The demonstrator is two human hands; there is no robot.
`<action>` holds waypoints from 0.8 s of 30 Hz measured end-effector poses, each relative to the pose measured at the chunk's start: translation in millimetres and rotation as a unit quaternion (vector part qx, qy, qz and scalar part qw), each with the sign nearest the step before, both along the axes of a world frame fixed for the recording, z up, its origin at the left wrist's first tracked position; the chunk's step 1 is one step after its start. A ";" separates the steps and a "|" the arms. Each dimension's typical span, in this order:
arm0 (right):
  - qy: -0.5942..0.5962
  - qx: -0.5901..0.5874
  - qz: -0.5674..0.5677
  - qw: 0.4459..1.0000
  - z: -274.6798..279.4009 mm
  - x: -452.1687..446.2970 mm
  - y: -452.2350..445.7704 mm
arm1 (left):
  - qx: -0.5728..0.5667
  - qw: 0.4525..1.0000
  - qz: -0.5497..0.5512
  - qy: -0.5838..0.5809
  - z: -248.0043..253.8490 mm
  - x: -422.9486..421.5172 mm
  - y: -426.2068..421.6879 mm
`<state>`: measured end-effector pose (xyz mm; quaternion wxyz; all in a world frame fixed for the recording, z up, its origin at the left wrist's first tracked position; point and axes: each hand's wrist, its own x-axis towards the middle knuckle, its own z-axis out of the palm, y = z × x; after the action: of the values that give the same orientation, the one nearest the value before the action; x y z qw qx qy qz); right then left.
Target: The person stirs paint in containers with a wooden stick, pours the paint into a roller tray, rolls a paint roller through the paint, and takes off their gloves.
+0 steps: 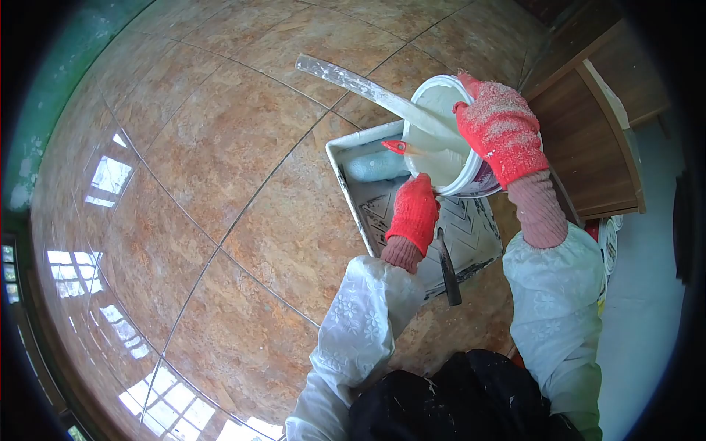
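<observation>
My right hand [504, 132], in a red glove dusted with white, grips the upper right rim of a white paint bucket [482, 180]. The bucket is tilted, its mouth facing left, over a paint tray [471, 239]. At the bucket's lower rim, my left hand [413, 213] is closed in a red glove; its fingertips are partly hidden. A paint-smeared stick [353, 82] juts out of the bucket to the upper left. Inside the mouth lies a brush with a red handle [395, 147], beside whitish paint. A pale roller [375, 167] rests in the tray, partly covered by the bucket.
A dark handle [448, 272] leans over the tray's near edge. Glossy brown tiles [220, 169] spread left and ahead. Wooden furniture [588, 140] stands close on the right, with another container [609, 246] beside my right sleeve. A green wall edge [51, 110] curves along the left.
</observation>
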<state>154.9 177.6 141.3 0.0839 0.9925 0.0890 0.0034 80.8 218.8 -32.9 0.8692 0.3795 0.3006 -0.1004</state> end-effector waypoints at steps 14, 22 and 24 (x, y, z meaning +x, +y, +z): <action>-0.028 -0.006 -0.006 1.000 -6.1 -0.2 -15.1 | -0.037 0.998 -0.050 0.020 -1.5 0.6 -7.1; -0.047 -0.006 -0.020 0.999 -11.9 7.3 -35.2 | -0.045 0.997 -0.060 0.016 6.0 1.9 -21.1; -0.052 -0.003 -0.022 0.998 -12.4 6.7 -37.1 | -0.038 0.998 -0.055 -0.002 3.9 2.2 -22.4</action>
<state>161.7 140.5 128.9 0.0916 0.9924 0.0624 0.0528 82.9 196.4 -29.1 0.8769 0.3623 0.2733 -0.1585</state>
